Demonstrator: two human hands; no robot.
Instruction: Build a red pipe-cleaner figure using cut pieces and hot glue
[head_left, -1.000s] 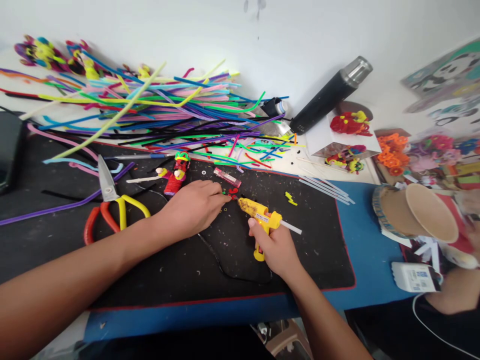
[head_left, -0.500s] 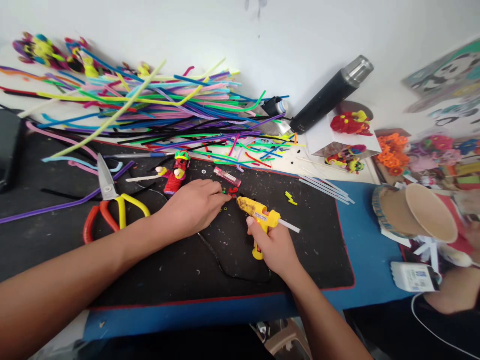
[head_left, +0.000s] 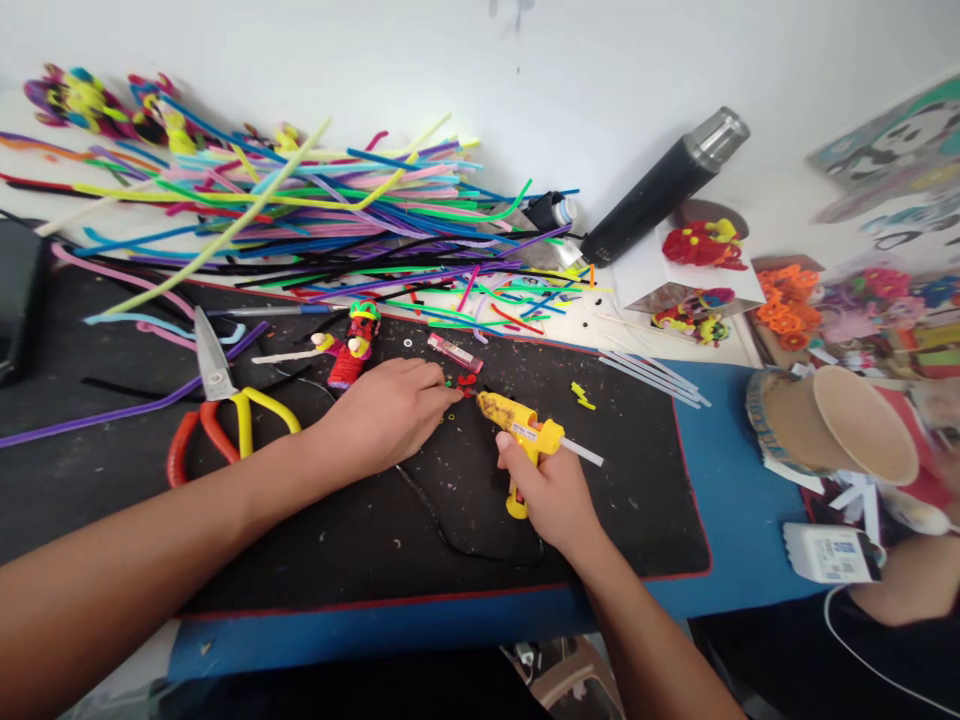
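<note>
Glue gun (head_left: 513, 414) clamped in right fingers (head_left: 514, 456), left fingers (head_left: 435, 400) pinching red piece (head_left: 467, 380)

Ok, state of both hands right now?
Left hand: at the red bit; can't tell whether it's gripping it.
Right hand: closed, holding the glue gun.

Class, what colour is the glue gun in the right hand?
The glue gun is yellow, with dark blotches towards its front; the head view shows it best.
</note>
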